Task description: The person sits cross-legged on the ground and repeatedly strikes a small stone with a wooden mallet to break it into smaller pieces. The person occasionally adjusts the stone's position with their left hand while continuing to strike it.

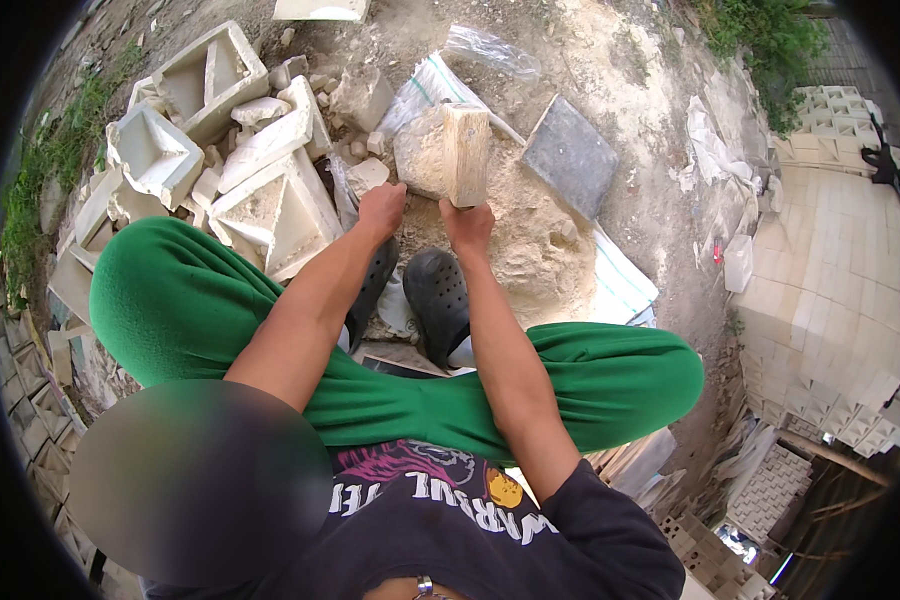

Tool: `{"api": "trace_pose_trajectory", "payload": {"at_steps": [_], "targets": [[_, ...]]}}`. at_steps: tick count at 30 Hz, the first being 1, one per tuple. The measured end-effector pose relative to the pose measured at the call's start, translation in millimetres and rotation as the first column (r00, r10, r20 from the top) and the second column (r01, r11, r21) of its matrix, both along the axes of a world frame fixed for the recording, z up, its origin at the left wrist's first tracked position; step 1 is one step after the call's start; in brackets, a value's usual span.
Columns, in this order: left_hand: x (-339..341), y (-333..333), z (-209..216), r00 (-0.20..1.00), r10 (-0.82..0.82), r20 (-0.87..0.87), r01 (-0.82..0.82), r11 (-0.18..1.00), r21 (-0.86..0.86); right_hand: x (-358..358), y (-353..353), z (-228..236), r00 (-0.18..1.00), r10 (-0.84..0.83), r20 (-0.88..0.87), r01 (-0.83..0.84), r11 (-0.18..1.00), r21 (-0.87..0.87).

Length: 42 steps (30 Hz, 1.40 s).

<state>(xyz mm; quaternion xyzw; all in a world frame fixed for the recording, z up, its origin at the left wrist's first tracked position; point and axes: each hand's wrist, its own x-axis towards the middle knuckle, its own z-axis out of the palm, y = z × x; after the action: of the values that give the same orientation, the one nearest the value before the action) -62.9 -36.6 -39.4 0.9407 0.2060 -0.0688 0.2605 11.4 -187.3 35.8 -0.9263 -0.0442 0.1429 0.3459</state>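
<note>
My right hand (469,229) is closed round the near end of a thick, worn wooden block (467,150), which points away from me. Under the block lie a pale rough chunk (418,155) and a mound of sandy crumbled material (537,240), on a white woven sack (622,278). To the left, my left hand (381,209) is closed beside the pale chunk, its fingertips near the chunk's left edge. Whatever it may grip is hidden. Small broken pieces (368,175) lie just past the left hand.
Broken pale hollow blocks (278,212) are heaped at the left. A grey square slab (573,155) lies right of the mound. Clear plastic (492,52) sits farther off. My dark clogs (437,305) are close to the mound. Stacked pale blocks (820,290) stand at far right.
</note>
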Motion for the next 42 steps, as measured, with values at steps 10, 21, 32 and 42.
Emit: {"api": "trace_pose_trajectory", "payload": {"at_steps": [10,21,32,42], "targets": [[3.3,-3.3,-2.3,0.99,-0.121,0.069,0.122,0.992,-0.008,12.1,-22.8,-41.3,0.965,-0.031,-0.26,0.02,0.999,-0.044],[50.4,29.7,21.1,0.977,-0.009,-0.214,-0.095,0.878,-0.469,3.7,-29.3,-2.7,0.854,-0.185,-0.486,0.342,0.904,0.257],[81.0,20.0,11.0,0.915,0.358,0.188,-0.258,0.875,-0.409,0.3,-31.8,4.5,0.861,-0.209,-0.464,0.359,0.895,0.264],[53.0,16.9,9.7,0.868,0.434,0.243,-0.313,0.857,-0.41,4.7,1.1,27.2,0.995,-0.063,0.071,0.058,0.996,0.073]]}}
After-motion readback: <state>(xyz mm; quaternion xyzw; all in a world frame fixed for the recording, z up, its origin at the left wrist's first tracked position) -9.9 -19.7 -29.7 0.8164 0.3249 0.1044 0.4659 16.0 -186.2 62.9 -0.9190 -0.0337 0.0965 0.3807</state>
